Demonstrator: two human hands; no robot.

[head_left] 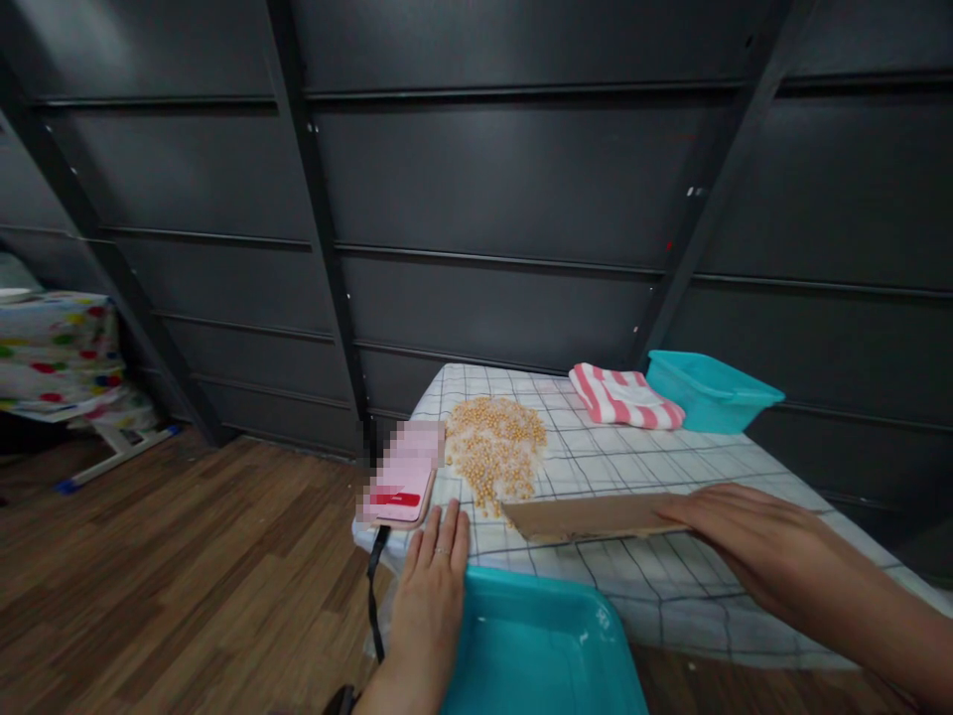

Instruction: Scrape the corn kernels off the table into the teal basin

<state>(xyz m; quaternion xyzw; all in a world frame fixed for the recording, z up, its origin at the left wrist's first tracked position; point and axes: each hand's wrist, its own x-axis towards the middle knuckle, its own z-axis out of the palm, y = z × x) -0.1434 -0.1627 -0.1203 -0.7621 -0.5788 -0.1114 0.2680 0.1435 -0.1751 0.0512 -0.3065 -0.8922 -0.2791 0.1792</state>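
Observation:
A spread of yellow beans mixed with white grains (pixel 495 447) lies on the checked tablecloth (pixel 596 467). My right hand (pixel 751 536) grips the right end of a flat piece of cardboard (pixel 596 515), whose left end reaches the near edge of the beans. Flat on the cloth at the table's near left corner, fingers stretched out, rests my left hand (pixel 434 576); a ring is on one finger. Just beyond its fingertips is a phone (pixel 406 472), partly blurred. Below the table edge, beside my left wrist, sits a turquoise tub (pixel 536 645), its near part out of view.
Toward the back right of the table are a folded red-and-white striped towel (pixel 623 399) and a smaller turquoise bin (pixel 711 392). A black strap (pixel 374 586) hangs from the phone. Dark panelled wall (pixel 491 179) rises behind the table. Another table with a dotted cover (pixel 60 348) stands far left.

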